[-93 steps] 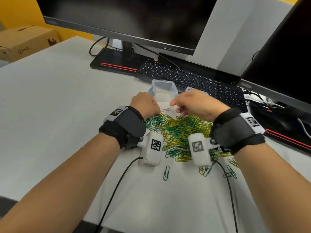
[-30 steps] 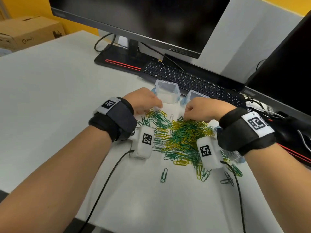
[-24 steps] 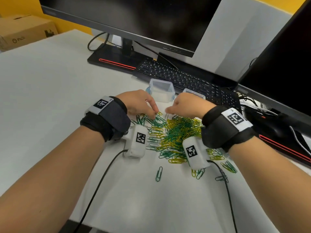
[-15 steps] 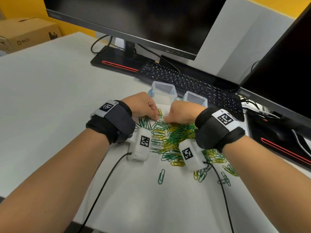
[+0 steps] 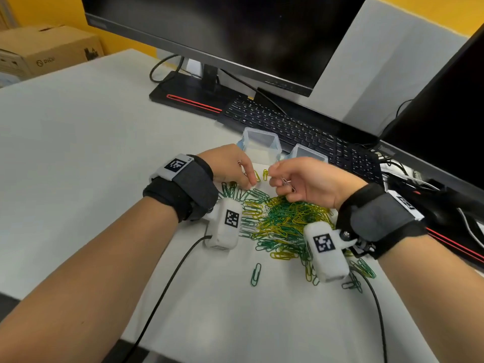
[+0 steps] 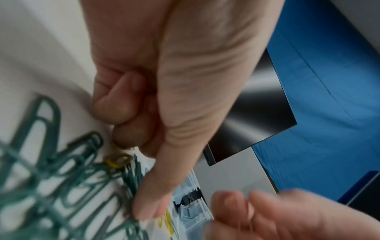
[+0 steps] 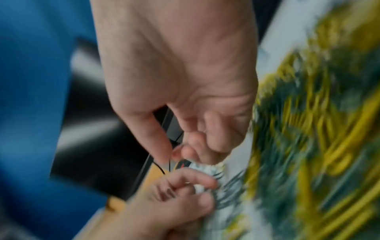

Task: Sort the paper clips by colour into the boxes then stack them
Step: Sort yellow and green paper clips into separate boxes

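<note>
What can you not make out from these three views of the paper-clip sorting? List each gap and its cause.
- Right hand grip: the head view shows silvery clips, too small to count; the right wrist view is motion-blurred.
- Right box: the right hand hides its contents.
- Left hand: its fingertips touch the pile; blur hides any pinch.

Green and yellow paper clips (image 5: 282, 221), seemingly some silver; clear boxes (image 5: 260, 142).
</note>
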{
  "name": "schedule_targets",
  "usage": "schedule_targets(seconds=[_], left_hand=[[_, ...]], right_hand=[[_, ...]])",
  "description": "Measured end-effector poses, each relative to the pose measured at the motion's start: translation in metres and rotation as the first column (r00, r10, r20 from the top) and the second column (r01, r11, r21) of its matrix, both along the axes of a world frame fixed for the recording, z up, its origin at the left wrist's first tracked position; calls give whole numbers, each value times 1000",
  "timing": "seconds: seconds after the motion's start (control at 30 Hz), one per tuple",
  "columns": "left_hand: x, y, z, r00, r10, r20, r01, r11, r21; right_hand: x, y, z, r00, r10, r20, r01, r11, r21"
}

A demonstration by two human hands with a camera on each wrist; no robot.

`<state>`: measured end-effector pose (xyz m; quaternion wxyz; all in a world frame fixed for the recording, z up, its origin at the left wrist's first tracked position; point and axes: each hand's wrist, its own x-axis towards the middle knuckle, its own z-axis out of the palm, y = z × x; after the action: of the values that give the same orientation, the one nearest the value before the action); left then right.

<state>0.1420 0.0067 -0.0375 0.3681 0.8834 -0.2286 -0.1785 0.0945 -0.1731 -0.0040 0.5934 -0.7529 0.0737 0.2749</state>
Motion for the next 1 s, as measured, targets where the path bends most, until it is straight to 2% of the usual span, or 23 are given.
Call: schedule_targets(seconds=[0.03,0.07,0.1,0.13,0.17,0.23,0.33,0.4,0.5,0.63,0.77,0.9,1.0], left_hand=[[0,0,-1,1000,1,24,-1,1000,12],[1,0,-2,999,2,39,-3,1000,24],[2,-1,-2,999,0,50,-1,999,33],[2,-1,-2,998,-3,58,1,999,44],[1,-1,-1,998,-9,61,6,998,56],[0,-2,0,998,-27,61,22,996,84],[-2,-4,-1,997,-49,64,40,991,127],[-2,-5,-2,996,-47,77,36,990,137],[0,-5,-4,997,-12,78,5,997,81],[1,-4,-1,999,-7,52,7,1000,-7],[2,-4,0,999,1,33,3,995,-104],[2,-4,3,996,81,-47,-90,962,-256],[2,-6,3,979,118,-165,-173,913,-369]], right_hand=[[-3,1,0,994,88,71,-70,972,-225],[-5,3,-1,969,202,138,-117,878,-464],[-6,6,-1,929,316,191,-118,744,-657],[-7,8,-4,882,418,220,-102,623,-776],[-8,10,-6,848,477,231,-85,553,-829],[-7,16,-11,820,523,233,-80,507,-858],[-4,21,-11,779,610,146,-123,377,-918],[-2,18,-5,770,624,133,-151,381,-912],[-1,6,7,795,585,158,-178,475,-862],[-4,-3,20,824,553,122,-166,442,-881],[0,7,16,813,539,220,-106,509,-854],[4,23,-1,757,621,204,-135,453,-881],[8,25,-11,782,610,127,-168,404,-899]])
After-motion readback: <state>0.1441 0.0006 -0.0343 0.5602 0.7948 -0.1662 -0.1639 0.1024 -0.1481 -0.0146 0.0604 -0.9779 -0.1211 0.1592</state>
